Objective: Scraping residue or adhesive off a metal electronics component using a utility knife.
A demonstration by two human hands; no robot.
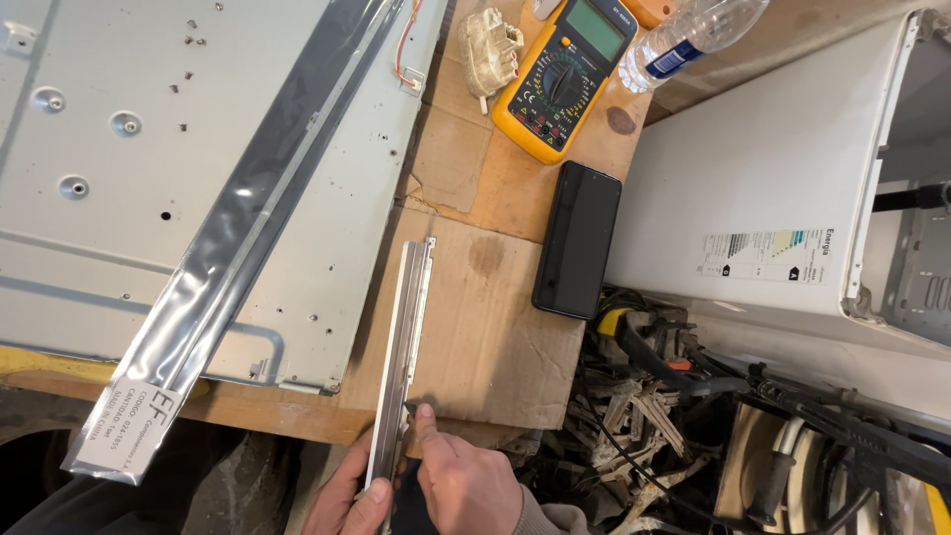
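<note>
A long, narrow metal strip (404, 347) was seen lying on a sheet of brown cardboard (485, 327), its long axis running almost straight away from the person, its far end up near the corner of a large grey metal panel (149, 168) and its near end overhanging the table edge towards the body. Both hands were met at that near end, so the strip stretched forward and slightly to the right from them. The left hand (349, 500) was closed around the strip from below and from its left side, fingers curled under it and the thumb laid along its edge. The right hand (466, 485) was placed just right of the strip, loosely curled, with the forefinger and thumb pinched at a small dark point on the strip's right edge; whether something tiny was held there could not be told. A silvery foil sleeve (243, 223) lay diagonally across the panel, well left of the hands, and a black phone (578, 240) and a yellow multimeter (563, 74) lay further off on the cardboard
</note>
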